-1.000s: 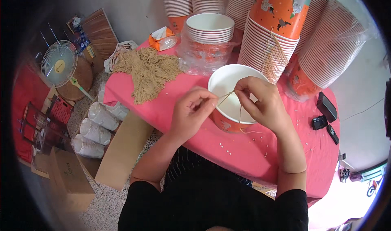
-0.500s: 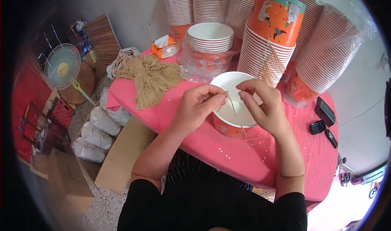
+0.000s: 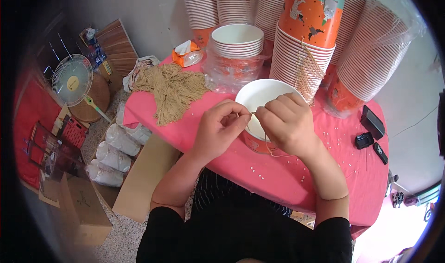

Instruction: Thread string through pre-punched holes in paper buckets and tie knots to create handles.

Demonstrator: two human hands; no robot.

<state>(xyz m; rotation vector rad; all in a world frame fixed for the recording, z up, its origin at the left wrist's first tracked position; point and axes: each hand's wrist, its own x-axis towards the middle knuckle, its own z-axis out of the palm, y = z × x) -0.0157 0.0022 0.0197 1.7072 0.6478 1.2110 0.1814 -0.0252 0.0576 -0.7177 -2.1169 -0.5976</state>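
Over the near rim of an orange paper bucket (image 3: pixel 252 93) with a white inside, my two hands almost meet. My left hand (image 3: pixel 220 128) pinches a thin tan cord (image 3: pixel 272 154) between thumb and fingertips. Right beside it, my right hand (image 3: pixel 288 124) is closed at the same cord, back of the hand up, its fingertips largely hidden. A loose length of cord hangs from the hands along the bucket's front and onto the pink cloth. To the left lies a heap of tan cords (image 3: pixel 171 89).
Behind the bucket rise tall stacks of paper buckets (image 3: pixel 296 61), some in clear plastic, with cords draped on one. Black devices (image 3: pixel 372 122) lie at the right. Small white beads (image 3: pixel 258 173) dot the pink tablecloth (image 3: pixel 232 163). White wrapped stacks (image 3: pixel 123 140) stand low left.
My right hand has turned over and moved left and down, from apart to close against my left fingertips, its fingers now closed at the cord. My left hand has shifted slightly left.
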